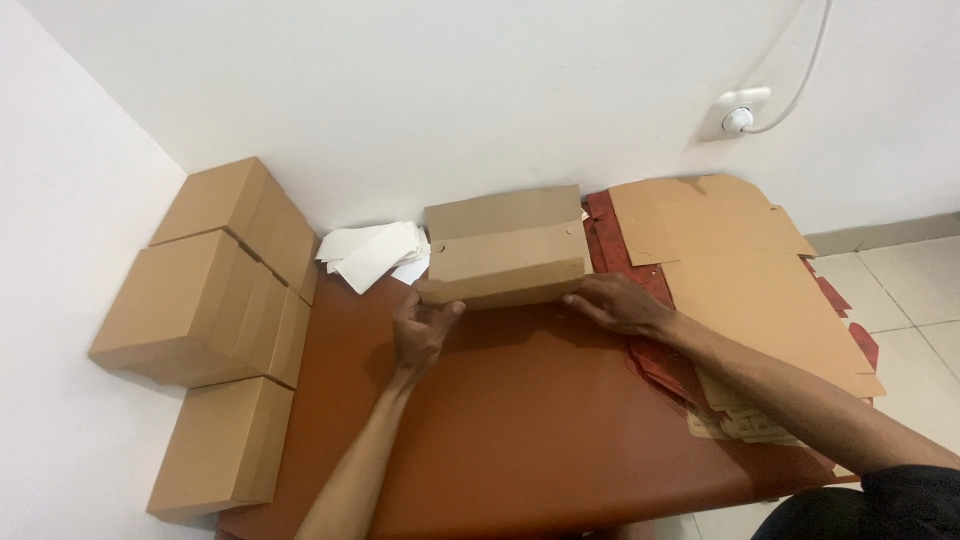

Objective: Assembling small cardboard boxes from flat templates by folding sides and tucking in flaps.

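A brown cardboard box, partly folded with its lid flap raised at the back, rests on the reddish-brown table. My left hand is under the box's front left corner, palm up, fingers curled against its lower edge. At the front right edge of the box lies my right hand, palm down with the fingers touching the cardboard. Both hands hold the box between them.
Three finished brown boxes are stacked along the left wall. A pile of white paper sheets lies behind the left hand. Flat unfolded cardboard blanks lie on the right. A wall socket with a white cable is above.
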